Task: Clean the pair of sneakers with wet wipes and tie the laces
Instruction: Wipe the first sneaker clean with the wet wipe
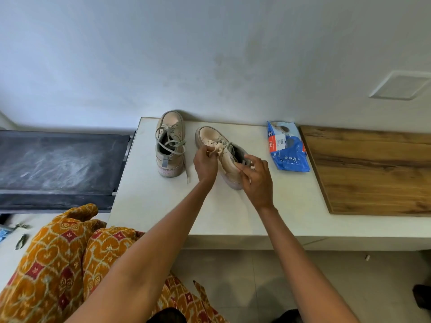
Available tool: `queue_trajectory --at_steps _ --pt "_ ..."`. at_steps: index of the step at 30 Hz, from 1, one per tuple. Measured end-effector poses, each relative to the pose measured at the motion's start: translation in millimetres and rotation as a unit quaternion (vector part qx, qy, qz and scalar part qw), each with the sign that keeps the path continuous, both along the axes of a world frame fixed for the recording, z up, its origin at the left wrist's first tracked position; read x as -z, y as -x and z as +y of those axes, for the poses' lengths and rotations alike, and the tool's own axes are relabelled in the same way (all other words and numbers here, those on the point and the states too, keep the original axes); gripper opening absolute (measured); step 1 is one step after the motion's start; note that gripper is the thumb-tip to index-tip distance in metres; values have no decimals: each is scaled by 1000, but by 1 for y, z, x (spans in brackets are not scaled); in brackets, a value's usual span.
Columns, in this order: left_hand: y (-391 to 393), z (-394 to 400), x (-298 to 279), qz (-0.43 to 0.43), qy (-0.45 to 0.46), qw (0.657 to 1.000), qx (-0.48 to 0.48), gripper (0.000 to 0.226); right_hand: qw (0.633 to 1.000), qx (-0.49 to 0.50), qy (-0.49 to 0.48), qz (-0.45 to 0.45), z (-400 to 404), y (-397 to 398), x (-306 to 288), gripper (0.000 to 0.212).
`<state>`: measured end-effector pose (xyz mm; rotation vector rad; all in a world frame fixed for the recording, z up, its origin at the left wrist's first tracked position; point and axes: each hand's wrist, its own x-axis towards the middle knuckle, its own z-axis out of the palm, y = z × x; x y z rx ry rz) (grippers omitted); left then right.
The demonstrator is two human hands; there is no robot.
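We see a white counter carrying a blue wet wipes pack, its contents hidden. Two beige sneakers sit near the back wall; the left sneaker stands alone, laces loose. Our left hand pinches the right sneaker, and our right hand grips its heel.

left hand: fingers pinched, arm outstretched | right hand: fingers curled in a grip, arm outstretched
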<state>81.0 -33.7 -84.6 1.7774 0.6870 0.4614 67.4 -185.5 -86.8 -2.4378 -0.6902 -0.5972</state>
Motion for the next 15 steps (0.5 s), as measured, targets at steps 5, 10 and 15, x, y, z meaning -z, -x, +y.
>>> queue_trajectory --at_steps 5,10,15 --pt "22 -6 9 -45 -12 998 34 7 999 9 30 -2 -32 -13 -4 24" --pt "22 -7 7 -42 -6 999 -11 14 997 68 38 -14 -21 -8 -14 19" --pt "21 -40 -5 -62 -34 997 10 9 998 68 12 1 17 14 -4 26"
